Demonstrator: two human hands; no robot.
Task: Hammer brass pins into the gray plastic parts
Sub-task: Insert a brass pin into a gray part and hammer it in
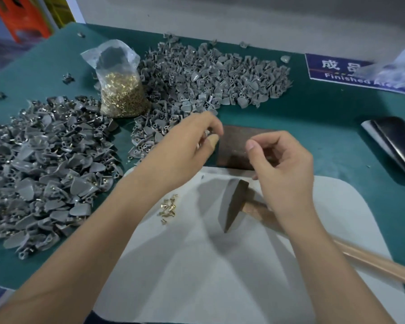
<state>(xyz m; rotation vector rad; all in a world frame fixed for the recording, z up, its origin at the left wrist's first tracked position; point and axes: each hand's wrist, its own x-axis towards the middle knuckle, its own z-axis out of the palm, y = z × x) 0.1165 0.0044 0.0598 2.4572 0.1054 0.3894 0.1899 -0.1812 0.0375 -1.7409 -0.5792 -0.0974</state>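
left hand [192, 146] pinches gray part [207, 134] | right hand [283, 164] above hammer [234, 204]

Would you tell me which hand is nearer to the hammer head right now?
Right. The right hand hovers just above and right of the hammer head; the left hand is farther up and left.

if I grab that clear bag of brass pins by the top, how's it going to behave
The bag of brass pins probably feels heavy for its size, since its lower half is packed with metal. The thin plastic top looks crumpled and floppy, so it would likely sag and swing. It appears open at the top, so tipping may spill pins.
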